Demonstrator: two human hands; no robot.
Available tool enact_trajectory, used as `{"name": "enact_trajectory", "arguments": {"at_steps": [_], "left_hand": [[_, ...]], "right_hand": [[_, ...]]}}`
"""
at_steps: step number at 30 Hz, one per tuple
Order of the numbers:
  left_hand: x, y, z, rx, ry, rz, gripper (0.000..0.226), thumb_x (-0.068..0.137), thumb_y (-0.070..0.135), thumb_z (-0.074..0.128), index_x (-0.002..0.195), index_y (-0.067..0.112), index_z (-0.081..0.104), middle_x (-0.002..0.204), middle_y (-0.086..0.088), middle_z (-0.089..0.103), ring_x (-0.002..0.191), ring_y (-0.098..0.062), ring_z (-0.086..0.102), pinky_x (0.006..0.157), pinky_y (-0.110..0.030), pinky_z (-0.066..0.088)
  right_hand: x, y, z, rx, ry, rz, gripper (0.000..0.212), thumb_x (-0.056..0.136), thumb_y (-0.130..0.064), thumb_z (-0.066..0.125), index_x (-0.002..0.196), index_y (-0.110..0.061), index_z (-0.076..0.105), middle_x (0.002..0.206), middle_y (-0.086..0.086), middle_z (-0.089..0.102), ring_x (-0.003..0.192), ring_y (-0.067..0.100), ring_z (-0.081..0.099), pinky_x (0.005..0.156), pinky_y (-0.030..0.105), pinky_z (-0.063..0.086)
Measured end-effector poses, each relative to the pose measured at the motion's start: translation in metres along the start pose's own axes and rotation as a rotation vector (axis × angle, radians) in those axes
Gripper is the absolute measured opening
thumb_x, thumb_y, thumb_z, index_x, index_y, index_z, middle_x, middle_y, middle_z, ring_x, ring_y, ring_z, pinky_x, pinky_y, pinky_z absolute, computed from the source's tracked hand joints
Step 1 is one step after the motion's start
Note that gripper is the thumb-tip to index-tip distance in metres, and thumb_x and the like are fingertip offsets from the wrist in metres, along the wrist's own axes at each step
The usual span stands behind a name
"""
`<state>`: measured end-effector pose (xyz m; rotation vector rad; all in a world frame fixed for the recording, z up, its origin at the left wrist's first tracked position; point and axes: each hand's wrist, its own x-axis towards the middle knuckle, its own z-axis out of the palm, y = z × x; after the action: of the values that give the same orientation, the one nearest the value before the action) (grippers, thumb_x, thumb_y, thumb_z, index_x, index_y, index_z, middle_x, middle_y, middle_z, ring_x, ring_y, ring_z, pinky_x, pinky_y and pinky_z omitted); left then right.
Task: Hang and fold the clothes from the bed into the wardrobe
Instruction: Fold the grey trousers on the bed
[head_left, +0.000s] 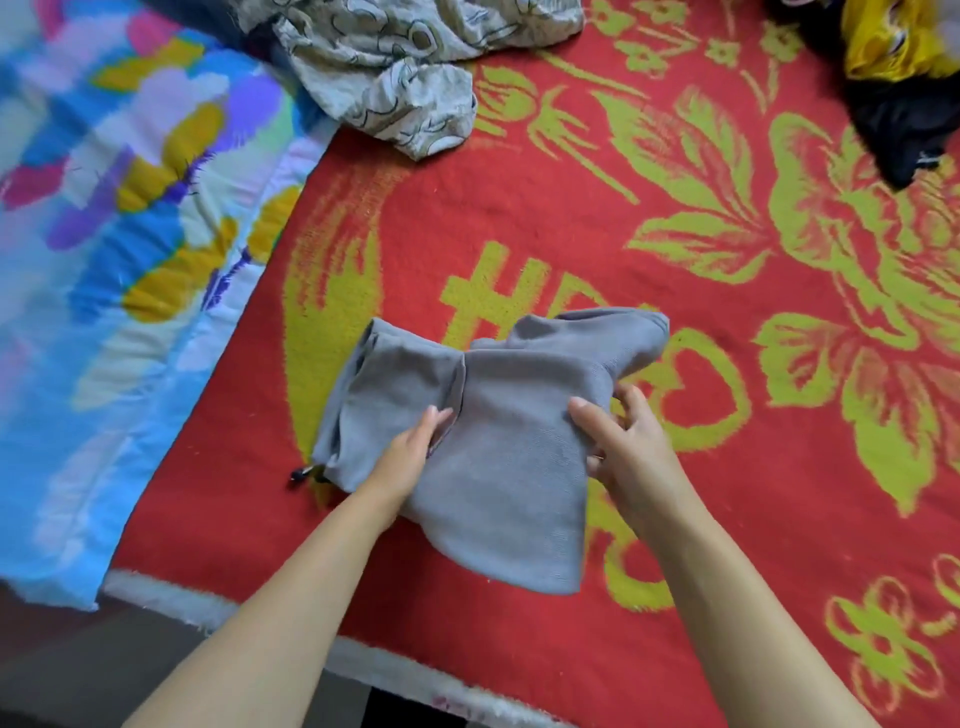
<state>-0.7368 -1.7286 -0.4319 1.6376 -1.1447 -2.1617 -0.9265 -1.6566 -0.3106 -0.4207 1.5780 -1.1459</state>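
A grey knit garment (498, 457) lies partly folded on the red and yellow-green blanket (727, 467) covering the bed. My left hand (410, 452) lies on the garment's left half with its fingers tucked into a fold near the middle. My right hand (618, 447) holds the garment's right edge, thumb on top of the cloth and fingers under it. A small black cord end (304, 474) sticks out at the garment's lower left corner.
A beige patterned garment (395, 67) lies crumpled at the top of the bed. A black garment (898, 124) and a yellow one (883, 41) sit at the top right. A multicoloured quilt (114, 260) covers the left side. The bed's near edge (171, 597) runs along the bottom left.
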Motion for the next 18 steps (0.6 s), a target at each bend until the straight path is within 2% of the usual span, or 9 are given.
{"name": "enact_trajectory", "arguments": {"at_steps": [2,3,5,7,9,10,12,15,18], "left_hand": [[-0.014,0.004,-0.043,-0.248,-0.029,-0.053,0.057,0.087,0.062,0.042,0.120,0.020,0.062,0.116,0.001,0.066,0.120,-0.019,0.053,0.100,-0.034,0.046],[-0.021,0.003,-0.067,-0.322,0.012,-0.093,0.064,0.080,0.066,0.048,0.119,0.018,0.061,0.117,-0.002,0.066,0.118,-0.023,0.055,0.097,-0.039,0.048],[-0.035,0.003,-0.117,-0.444,0.139,-0.090,0.060,0.084,0.064,0.051,0.121,0.018,0.062,0.123,-0.007,0.064,0.114,-0.026,0.060,0.094,-0.044,0.049],[-0.047,0.011,-0.153,-0.510,0.237,0.044,0.040,0.096,0.050,0.045,0.111,0.023,0.070,0.122,-0.004,0.065,0.107,-0.017,0.064,0.090,-0.038,0.049],[-0.048,0.016,-0.181,-0.262,0.469,0.139,0.033,0.101,0.033,0.042,0.121,0.022,0.066,0.138,-0.007,0.054,0.120,-0.015,0.055,0.105,-0.038,0.038],[-0.043,0.018,-0.186,0.037,0.622,0.159,0.037,0.101,0.028,0.043,0.135,0.016,0.054,0.147,-0.009,0.044,0.132,-0.018,0.044,0.112,-0.038,0.028],[-0.036,0.022,-0.185,0.646,0.836,0.262,0.052,0.099,0.024,0.048,0.147,0.009,0.035,0.154,-0.013,0.029,0.143,-0.026,0.026,0.115,-0.046,0.015],[-0.017,0.028,-0.142,1.063,0.824,0.519,0.059,0.093,0.035,0.043,0.147,0.013,0.034,0.154,-0.012,0.030,0.143,-0.028,0.026,0.112,-0.058,0.012],[0.008,0.007,-0.107,1.160,0.755,0.352,0.058,0.096,0.042,0.037,0.150,0.023,0.027,0.157,-0.004,0.023,0.146,-0.021,0.019,0.110,-0.064,0.006]], "right_hand": [[-0.001,-0.020,0.053,0.020,-0.206,-0.072,0.045,0.083,-0.022,0.064,0.124,-0.020,0.047,0.085,0.002,0.070,0.075,0.014,0.068,0.061,0.027,0.055],[0.000,-0.024,0.080,-0.042,-0.296,-0.114,0.045,0.087,-0.021,0.062,0.128,-0.022,0.045,0.092,0.002,0.071,0.082,0.014,0.069,0.068,0.025,0.055],[0.007,-0.017,0.131,-0.326,-0.408,-0.227,0.047,0.092,-0.025,0.059,0.135,-0.032,0.041,0.114,-0.003,0.068,0.098,0.003,0.064,0.089,0.021,0.048],[0.025,0.003,0.159,-0.719,-0.383,-0.344,0.050,0.098,-0.029,0.051,0.145,-0.028,0.034,0.141,-0.002,0.051,0.113,0.002,0.054,0.104,0.027,0.036],[0.049,0.031,0.170,-1.120,-0.388,-0.349,0.054,0.102,-0.033,0.039,0.152,-0.023,0.022,0.158,-0.001,0.023,0.144,0.016,0.022,0.117,0.043,0.018],[0.059,0.042,0.168,-1.281,-0.396,-0.337,0.054,0.103,-0.035,0.034,0.153,-0.024,0.016,0.161,-0.002,0.012,0.148,0.017,0.006,0.118,0.050,0.009],[0.077,0.065,0.175,-1.458,-0.387,-0.438,0.054,0.103,-0.038,0.028,0.153,-0.026,0.013,0.162,-0.003,0.003,0.148,0.018,-0.007,0.116,0.057,-0.002],[0.101,0.080,0.196,-1.568,-0.379,-0.688,0.054,0.103,-0.039,0.026,0.153,-0.028,0.012,0.162,-0.002,0.004,0.148,0.020,-0.008,0.111,0.059,-0.013],[0.135,0.082,0.192,-1.726,-0.415,-0.763,0.055,0.101,-0.045,0.024,0.153,-0.033,0.007,0.161,-0.007,-0.001,0.148,0.019,-0.009,0.105,0.063,-0.022]]}}
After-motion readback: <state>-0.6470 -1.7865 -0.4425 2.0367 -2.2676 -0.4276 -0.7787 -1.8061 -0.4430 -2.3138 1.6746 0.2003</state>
